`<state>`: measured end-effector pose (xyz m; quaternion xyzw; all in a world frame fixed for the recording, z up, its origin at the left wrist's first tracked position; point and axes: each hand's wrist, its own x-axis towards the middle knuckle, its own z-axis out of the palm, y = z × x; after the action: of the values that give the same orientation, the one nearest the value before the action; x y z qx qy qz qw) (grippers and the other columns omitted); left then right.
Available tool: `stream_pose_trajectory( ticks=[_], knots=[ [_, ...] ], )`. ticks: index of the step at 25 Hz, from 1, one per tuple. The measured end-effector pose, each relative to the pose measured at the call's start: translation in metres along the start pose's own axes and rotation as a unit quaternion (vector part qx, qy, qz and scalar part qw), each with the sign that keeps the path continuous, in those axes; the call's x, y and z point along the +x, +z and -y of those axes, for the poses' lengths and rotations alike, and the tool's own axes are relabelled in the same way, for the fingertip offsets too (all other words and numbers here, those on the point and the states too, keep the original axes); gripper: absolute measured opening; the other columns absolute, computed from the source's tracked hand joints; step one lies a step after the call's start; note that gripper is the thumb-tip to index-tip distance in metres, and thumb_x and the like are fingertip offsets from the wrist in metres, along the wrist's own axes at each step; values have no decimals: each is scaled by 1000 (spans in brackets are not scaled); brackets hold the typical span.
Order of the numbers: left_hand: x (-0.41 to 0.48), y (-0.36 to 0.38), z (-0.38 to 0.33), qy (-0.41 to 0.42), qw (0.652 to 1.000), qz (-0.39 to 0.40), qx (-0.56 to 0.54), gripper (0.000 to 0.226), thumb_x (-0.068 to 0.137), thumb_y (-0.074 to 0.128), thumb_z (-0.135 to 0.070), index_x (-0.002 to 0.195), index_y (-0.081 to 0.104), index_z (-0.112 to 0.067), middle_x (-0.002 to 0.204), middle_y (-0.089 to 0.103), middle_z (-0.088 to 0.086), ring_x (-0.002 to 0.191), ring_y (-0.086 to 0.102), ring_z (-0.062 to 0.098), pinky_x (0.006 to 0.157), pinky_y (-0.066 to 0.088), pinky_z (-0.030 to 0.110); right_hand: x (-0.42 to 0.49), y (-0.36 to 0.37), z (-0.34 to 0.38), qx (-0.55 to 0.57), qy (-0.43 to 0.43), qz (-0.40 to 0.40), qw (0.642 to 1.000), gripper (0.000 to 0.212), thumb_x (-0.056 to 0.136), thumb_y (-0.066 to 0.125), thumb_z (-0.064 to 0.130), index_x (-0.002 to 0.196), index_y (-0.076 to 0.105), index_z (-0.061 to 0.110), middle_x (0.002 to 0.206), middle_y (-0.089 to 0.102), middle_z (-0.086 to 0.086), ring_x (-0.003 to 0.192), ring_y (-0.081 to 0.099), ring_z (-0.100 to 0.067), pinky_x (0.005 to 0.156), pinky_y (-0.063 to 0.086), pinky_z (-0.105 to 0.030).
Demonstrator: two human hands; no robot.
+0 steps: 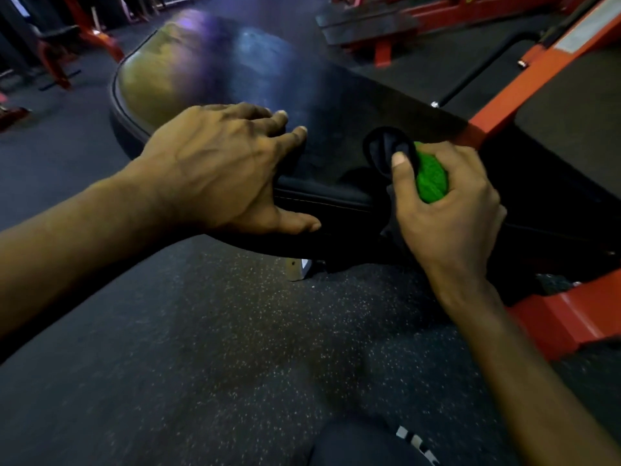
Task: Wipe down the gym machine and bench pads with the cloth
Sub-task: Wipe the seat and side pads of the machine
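Observation:
A long black bench pad (255, 72) runs from the upper left toward the right, fixed to a red machine frame (524, 92). My left hand (218, 169) grips the pad's near edge, fingers lying on top and thumb under the side. My right hand (450, 203) holds a bunched cloth (431, 178) that is bright green with a dark part, pressed against the pad close to its near edge. The thumb pins the dark fold of the cloth.
Speckled dark rubber floor (235, 331) lies below the pad. A red frame foot (564, 321) sits at the right. More red and black benches (386, 25) stand at the back. My dark trouser leg (363, 442) shows at the bottom.

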<state>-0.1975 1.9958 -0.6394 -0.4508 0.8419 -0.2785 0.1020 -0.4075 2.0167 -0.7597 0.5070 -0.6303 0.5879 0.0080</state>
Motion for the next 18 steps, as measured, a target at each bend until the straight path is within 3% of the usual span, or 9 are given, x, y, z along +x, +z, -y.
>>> stream_pose_trajectory(
  ticks=[5,9,11,15,18],
  knots=[
    [3,7,3,29,997,-67,-15,113,70,19,-95,134,56,-9,145,53,13,135,50,28,109,45,45,-17,17,60,33,-77,11,996,26,93,62,48,109,70,29,112,64,12,98,59,-4,70,37,-17],
    [-14,4,29,4,998,-58,-39,128,62,7,-104,156,31,-20,160,34,1,147,34,18,122,26,38,-19,4,32,34,-68,5,997,29,94,64,42,116,69,23,117,64,6,103,62,-8,81,44,-18],
    [-24,4,44,10,997,-55,-48,125,62,7,-105,158,26,-26,162,30,-3,148,31,17,121,22,38,-18,-3,14,16,-36,1,999,32,95,61,44,117,68,21,118,63,4,103,62,-11,80,42,-19],
    [-31,13,55,40,989,-127,-61,115,71,19,-100,150,44,-20,151,48,3,140,45,24,116,33,44,-19,6,33,-2,-12,-12,1000,31,95,58,50,109,69,24,112,64,6,95,59,-10,70,30,-16],
    [-37,25,66,47,981,-171,-79,108,75,28,-96,145,51,-17,146,54,6,135,51,27,115,35,46,-21,23,78,15,-47,-18,999,28,94,59,51,107,70,29,111,64,11,95,62,-10,70,33,-18]
  ],
)
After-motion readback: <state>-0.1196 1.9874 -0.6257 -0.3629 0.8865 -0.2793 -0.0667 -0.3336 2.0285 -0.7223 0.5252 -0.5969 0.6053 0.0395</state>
